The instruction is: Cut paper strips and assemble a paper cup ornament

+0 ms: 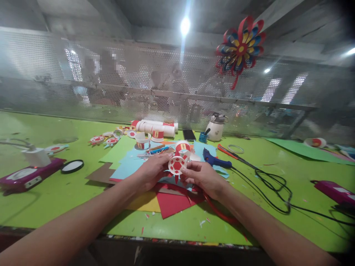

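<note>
Hands meet over the middle of the green table (55, 192), both closed on one paper cup (177, 164) turned so its round base, white with a red star-like pattern, faces the camera. The left hand (152, 170) grips the cup's left side with fingers curled and the thumb along the rim; the right hand (201, 175) pinches its right edge between thumb and fingertips. The cup is held just above a spread of coloured paper sheets (169, 203) in red, yellow, blue and brown.

Just behind the cup stands another red-and-white cup (182, 146), with two more cups (142, 140) farther back beside a roll of white paper (156, 127). A blue glue gun (213, 159) lies to the right of the hands, its black cord (273, 184) looping across the table. A white jug (216, 127) and a dark phone (189, 134) sit near the perforated metal screen (55, 74), where a paper flower (240, 46) in red, blue and yellow hangs. A purple gadget (26, 176) lies at far left. No lettering on anything can be read.
</note>
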A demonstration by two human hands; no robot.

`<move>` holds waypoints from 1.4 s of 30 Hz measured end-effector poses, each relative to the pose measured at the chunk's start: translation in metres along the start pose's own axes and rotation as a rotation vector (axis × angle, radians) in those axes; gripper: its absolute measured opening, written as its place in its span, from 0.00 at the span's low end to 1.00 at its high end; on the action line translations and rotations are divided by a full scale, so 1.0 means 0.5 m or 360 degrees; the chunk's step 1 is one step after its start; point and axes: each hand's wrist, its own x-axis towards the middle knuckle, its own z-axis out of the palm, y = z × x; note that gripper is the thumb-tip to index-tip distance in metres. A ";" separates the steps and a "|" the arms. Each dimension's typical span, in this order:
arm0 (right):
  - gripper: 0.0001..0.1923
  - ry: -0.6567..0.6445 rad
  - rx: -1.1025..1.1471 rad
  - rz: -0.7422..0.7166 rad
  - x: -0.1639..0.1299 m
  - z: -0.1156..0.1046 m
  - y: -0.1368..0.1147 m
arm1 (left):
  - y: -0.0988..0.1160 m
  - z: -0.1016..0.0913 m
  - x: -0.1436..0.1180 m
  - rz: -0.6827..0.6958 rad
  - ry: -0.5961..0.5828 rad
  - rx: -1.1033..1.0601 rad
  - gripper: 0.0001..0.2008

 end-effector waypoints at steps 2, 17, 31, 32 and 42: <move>0.17 0.0000 0.0012 -0.0018 0.001 -0.001 0.000 | -0.001 -0.001 0.001 0.0015 0.0021 -0.0029 0.10; 0.18 0.0073 -0.0061 -0.0153 0.007 -0.022 -0.010 | 0.001 -0.003 -0.004 -0.0044 -0.0094 0.0122 0.16; 0.14 0.0270 -0.0198 -0.0214 -0.001 -0.021 -0.029 | 0.001 0.028 -0.031 -0.0481 -0.0262 0.0254 0.14; 0.14 0.0278 -0.0194 -0.0214 -0.001 -0.021 -0.029 | 0.001 0.028 -0.030 -0.0475 -0.0271 0.0236 0.13; 0.12 0.0334 -0.0558 -0.0388 0.005 -0.023 -0.020 | -0.006 0.027 -0.027 -0.0463 -0.0244 0.0227 0.12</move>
